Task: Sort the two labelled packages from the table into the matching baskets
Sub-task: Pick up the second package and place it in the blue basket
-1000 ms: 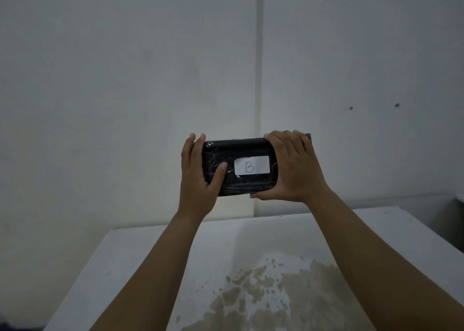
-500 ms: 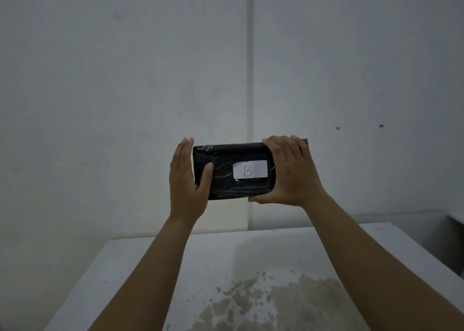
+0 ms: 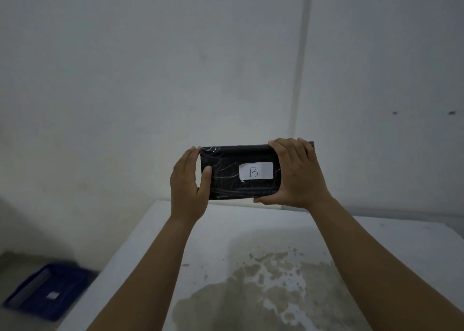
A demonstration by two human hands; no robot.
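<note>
A black plastic-wrapped package (image 3: 226, 177) with a white label (image 3: 256, 171) marked "B" is held up in front of me, above the far edge of the white table (image 3: 218, 240). My left hand (image 3: 187, 185) grips its left end, thumb on the front. My right hand (image 3: 297, 174) wraps its right end, fingers over the top. A blue basket (image 3: 30, 298) sits on the floor at the lower left, with a dark object bearing a small white label (image 3: 52, 295) inside; the label is too blurred to read.
The table top carries a large brownish stain (image 3: 263, 293) near me. A plain white wall (image 3: 150, 79) rises right behind the table, with a vertical seam (image 3: 301, 67). The floor strip to the left of the table holds the basket.
The view has swung left and down, bringing the blue basket on the floor into sight. Both hands still hold the package the same way; my left thumb sits nearer its left edge.
</note>
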